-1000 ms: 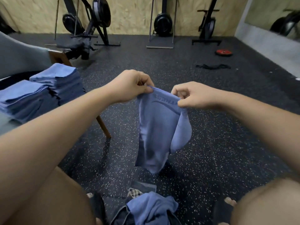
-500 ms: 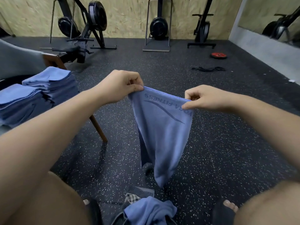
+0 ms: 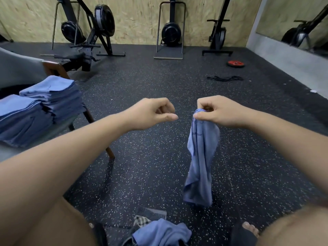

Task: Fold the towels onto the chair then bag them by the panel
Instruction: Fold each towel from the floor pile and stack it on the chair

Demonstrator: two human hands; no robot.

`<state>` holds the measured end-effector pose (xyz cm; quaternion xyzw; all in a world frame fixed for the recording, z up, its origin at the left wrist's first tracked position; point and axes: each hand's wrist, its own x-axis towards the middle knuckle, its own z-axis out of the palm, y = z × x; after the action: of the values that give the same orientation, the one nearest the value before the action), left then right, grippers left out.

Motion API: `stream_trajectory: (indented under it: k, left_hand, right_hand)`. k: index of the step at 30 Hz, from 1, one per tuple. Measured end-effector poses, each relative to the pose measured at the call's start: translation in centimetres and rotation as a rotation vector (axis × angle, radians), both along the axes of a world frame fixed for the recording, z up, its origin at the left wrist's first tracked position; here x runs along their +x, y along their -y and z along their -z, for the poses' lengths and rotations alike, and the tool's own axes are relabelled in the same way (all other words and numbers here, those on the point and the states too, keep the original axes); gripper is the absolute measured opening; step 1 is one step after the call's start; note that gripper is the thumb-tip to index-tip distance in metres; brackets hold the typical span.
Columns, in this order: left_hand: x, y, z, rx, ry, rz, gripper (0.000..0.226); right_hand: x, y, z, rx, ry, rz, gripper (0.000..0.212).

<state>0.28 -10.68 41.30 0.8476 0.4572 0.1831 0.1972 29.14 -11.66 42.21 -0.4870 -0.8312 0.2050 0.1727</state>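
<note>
My right grip [image 3: 218, 110] pinches the towel [image 3: 200, 157] by its top, cloth hanging limp. My left grip [image 3: 152, 112], at its nine o'clock, is curled closed and empty.

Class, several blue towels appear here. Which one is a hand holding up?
The towel pinched by the right hand, dangling unfolded. The others lie in folded stacks on the chair, or as a crumpled towel at the picture's bottom edge.
</note>
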Motion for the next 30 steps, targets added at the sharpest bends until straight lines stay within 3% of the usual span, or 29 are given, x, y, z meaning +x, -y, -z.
stream_trajectory:
  k: [5,11,20,30]
  left_hand:
    - [3.1,0.3,1.9,0.036,0.043,0.072,0.039]
    - [3.4,-0.7,2.8,0.162,-0.016,0.095,0.009]
    - [-1.2,-3.7,2.6,0.113,-0.137,-0.060,0.020]
    - [-5.2,-5.0,0.4,0.128,-0.040,-0.253,0.008]
  right_hand:
    - [-1.1,0.3,-0.4,0.021,-0.042,-0.044,0.032]
    - [-1.0,0.2,-0.4,0.025,-0.078,-0.070,0.032]
    - [1.9,-0.5,-0.8,0.066,-0.017,0.074,0.033]
    - [4.4,-1.9,0.1,-0.012,0.098,0.214,0.022]
